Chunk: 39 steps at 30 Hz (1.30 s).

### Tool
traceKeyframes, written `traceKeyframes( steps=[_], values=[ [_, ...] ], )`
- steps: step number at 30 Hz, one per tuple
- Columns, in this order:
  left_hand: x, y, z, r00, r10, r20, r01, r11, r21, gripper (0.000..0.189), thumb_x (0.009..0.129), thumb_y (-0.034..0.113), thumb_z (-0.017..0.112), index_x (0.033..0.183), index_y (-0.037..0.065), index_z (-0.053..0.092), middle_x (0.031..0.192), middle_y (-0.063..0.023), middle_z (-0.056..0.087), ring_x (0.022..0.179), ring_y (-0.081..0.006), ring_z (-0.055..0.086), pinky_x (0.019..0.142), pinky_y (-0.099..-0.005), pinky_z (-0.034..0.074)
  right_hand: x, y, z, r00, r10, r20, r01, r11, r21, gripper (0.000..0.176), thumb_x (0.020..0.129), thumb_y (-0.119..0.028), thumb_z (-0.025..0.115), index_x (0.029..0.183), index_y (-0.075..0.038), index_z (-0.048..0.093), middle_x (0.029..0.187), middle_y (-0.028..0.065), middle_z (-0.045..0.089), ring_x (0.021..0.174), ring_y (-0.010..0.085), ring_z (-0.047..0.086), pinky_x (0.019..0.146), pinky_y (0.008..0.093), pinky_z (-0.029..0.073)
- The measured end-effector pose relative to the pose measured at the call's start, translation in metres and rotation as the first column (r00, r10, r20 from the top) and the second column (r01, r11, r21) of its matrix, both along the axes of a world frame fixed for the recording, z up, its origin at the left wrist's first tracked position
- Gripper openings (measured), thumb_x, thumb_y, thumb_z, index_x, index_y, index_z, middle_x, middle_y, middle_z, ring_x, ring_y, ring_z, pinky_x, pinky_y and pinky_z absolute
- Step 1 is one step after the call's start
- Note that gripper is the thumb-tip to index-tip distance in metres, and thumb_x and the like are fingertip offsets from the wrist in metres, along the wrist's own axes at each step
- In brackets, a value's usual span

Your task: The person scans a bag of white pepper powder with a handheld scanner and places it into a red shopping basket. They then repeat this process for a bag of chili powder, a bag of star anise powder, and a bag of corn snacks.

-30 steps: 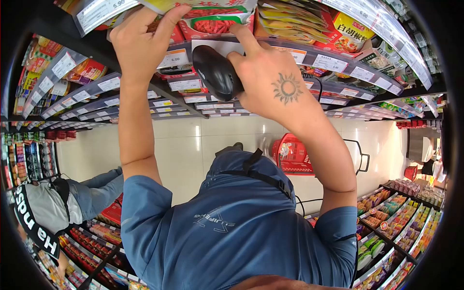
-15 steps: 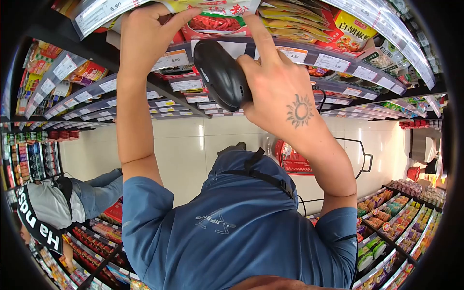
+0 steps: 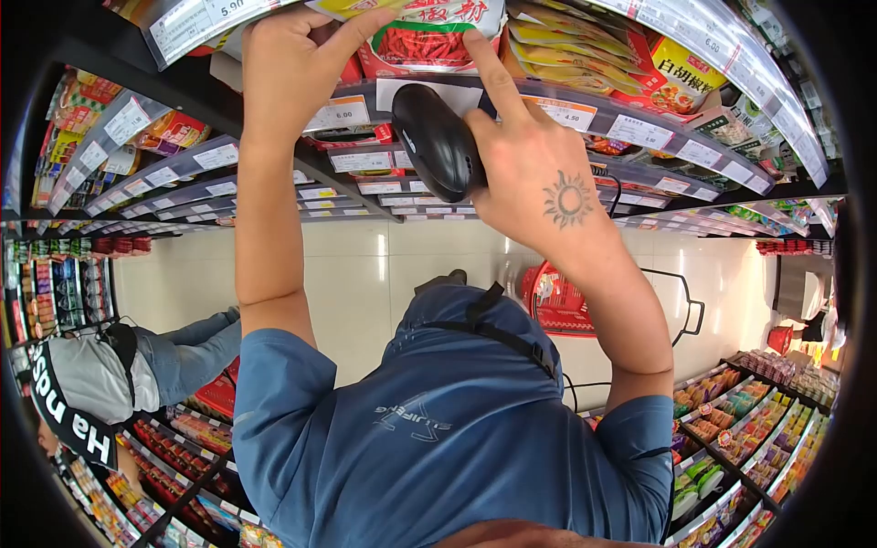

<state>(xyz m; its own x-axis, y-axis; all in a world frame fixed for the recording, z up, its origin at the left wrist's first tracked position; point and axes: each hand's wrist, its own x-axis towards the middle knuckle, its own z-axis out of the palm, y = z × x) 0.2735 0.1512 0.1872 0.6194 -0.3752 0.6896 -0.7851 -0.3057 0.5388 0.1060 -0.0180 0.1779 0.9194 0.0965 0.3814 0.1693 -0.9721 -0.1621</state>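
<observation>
Glossy cream tile floor (image 3: pixel 352 260) runs through the store aisle, well below the chilli pkt (image 3: pixel 425 44); R hand (image 3: pixel 534 151), just below & R of the pkt, is wrapped round a smooth, rounded black handheld device (image 3: pixel 437 146), w/ index finger stretched straight to the pkt's R side; L hand (image 3: pixel 288 73), at the pkt's L, is part-curled, thumb apart from fingers & over a glossy yellow film edge (image 3: pixel 345 7); fingertips part hidden, so can't tell if it's pinched; pkt is shiny film, white up top, green band, red chilli pic, upright on the shelf; flat yellow sachets (image 3: pixel 562 46) overlap in a slanted stack just R of it; clear plastic price rail (image 3: pixel 630 135) w/ paper tags curves below it; farther out, well below & R of the pkt, red basket (image 3: pixel 557 306), openwork plastic, on the tile; person (image 3: pixel 87 379) in grey top & jeans, far lower L of it.
</observation>
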Motion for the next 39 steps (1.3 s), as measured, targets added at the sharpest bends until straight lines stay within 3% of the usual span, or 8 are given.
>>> traceKeyframes(
  steps=[6, 9, 11, 20, 27, 33, 36, 39],
  values=[
    [-0.011, 0.000, 0.021, 0.980, 0.148, -0.135, -0.107, 0.956, 0.272, 0.036, 0.084, 0.030, 0.077, 0.098, -0.003, 0.073, 0.067, -0.0052, 0.068, 0.058, -0.0058, 0.055, 0.058, -0.0237, 0.046, 0.004, -0.004, -0.004, 0.998, 0.035, 0.056, -0.031, 0.996, -0.079, 0.019, 0.059, -0.001, 0.067, 0.077, 0.002, 0.066, 0.147, 0.0213, 0.040, 0.071, 0.0264, 0.066, 0.059, 0.0374, 0.056],
    [-0.007, -0.011, 0.007, 0.979, 0.134, -0.156, -0.113, 0.984, 0.134, 0.035, 0.082, 0.026, 0.078, 0.100, -0.003, 0.071, 0.080, -0.0088, 0.069, 0.067, -0.0103, 0.060, 0.060, -0.0271, 0.048, 0.004, -0.006, -0.008, 0.998, 0.026, 0.053, -0.021, 0.994, -0.106, 0.016, 0.060, -0.001, 0.066, 0.075, 0.002, 0.066, 0.148, 0.0209, 0.040, 0.069, 0.0255, 0.065, 0.058, 0.0365, 0.055],
    [0.001, -0.023, -0.002, 0.997, -0.075, 0.019, 0.077, 0.937, -0.340, 0.016, 0.087, 0.004, 0.069, 0.100, -0.006, 0.069, 0.091, -0.0083, 0.072, 0.083, -0.0150, 0.065, 0.074, -0.0288, 0.051, 0.005, -0.006, -0.009, 0.998, 0.023, 0.054, -0.016, 0.992, -0.123, 0.014, 0.060, -0.001, 0.066, 0.074, 0.002, 0.065, 0.148, 0.0205, 0.040, 0.069, 0.0250, 0.064, 0.058, 0.0361, 0.055],
    [0.001, -0.027, 0.007, 0.978, 0.177, 0.110, -0.153, 0.968, -0.196, 0.024, 0.081, 0.005, 0.069, 0.101, -0.008, 0.065, 0.088, -0.0143, 0.071, 0.081, -0.0195, 0.066, 0.073, -0.0324, 0.050, 0.002, -0.005, -0.019, 0.998, -0.002, 0.063, 0.013, 0.985, -0.175, 0.010, 0.062, -0.001, 0.065, 0.070, 0.003, 0.063, 0.149, 0.0187, 0.038, 0.066, 0.0230, 0.061, 0.055, 0.0324, 0.054],
    [-0.027, -0.032, 0.021, 0.985, -0.038, -0.166, -0.011, 0.959, -0.283, 0.025, 0.078, 0.006, 0.074, 0.099, -0.007, 0.067, 0.089, -0.0153, 0.073, 0.077, -0.0191, 0.067, 0.070, -0.0337, 0.052, 0.001, 0.001, -0.020, 0.997, 0.061, 0.051, -0.053, 0.988, -0.146, 0.016, 0.056, 0.001, 0.066, 0.072, 0.001, 0.062, 0.152, 0.0165, 0.036, 0.068, 0.0225, 0.062, 0.055, 0.0329, 0.053],
    [-0.020, -0.031, 0.018, 0.971, 0.221, 0.095, -0.210, 0.972, -0.106, 0.028, 0.075, 0.013, 0.079, 0.092, -0.007, 0.069, 0.080, -0.0168, 0.071, 0.071, -0.0269, 0.069, 0.066, -0.0347, 0.053, 0.012, 0.010, -0.021, 0.986, 0.140, 0.093, -0.126, 0.982, -0.143, 0.012, 0.057, 0.000, 0.065, 0.068, 0.002, 0.062, 0.148, 0.0233, 0.040, 0.065, 0.0211, 0.061, 0.053, 0.0317, 0.051],
    [-0.035, -0.030, 0.028, 0.971, 0.237, 0.020, -0.235, 0.968, -0.093, 0.029, 0.073, 0.015, 0.081, 0.090, -0.006, 0.069, 0.080, -0.0171, 0.071, 0.072, -0.0322, 0.068, 0.066, -0.0368, 0.053, 0.013, 0.012, -0.021, 0.990, 0.117, 0.074, -0.104, 0.983, -0.154, 0.012, 0.056, 0.000, 0.066, 0.068, 0.002, 0.061, 0.148, 0.0244, 0.039, 0.064, 0.0211, 0.061, 0.054, 0.0312, 0.051],
    [-0.039, -0.031, 0.012, 0.805, 0.556, -0.206, -0.505, 0.825, 0.253, 0.031, 0.074, 0.015, 0.081, 0.097, -0.002, 0.070, 0.085, -0.0177, 0.070, 0.075, -0.0344, 0.068, 0.069, -0.0402, 0.053, 0.012, 0.010, -0.022, 0.993, 0.104, 0.056, -0.094, 0.982, -0.164, 0.012, 0.057, 0.000, 0.065, 0.067, 0.002, 0.061, 0.149, 0.0246, 0.038, 0.064, 0.0212, 0.061, 0.055, 0.0308, 0.052]
  ],
)
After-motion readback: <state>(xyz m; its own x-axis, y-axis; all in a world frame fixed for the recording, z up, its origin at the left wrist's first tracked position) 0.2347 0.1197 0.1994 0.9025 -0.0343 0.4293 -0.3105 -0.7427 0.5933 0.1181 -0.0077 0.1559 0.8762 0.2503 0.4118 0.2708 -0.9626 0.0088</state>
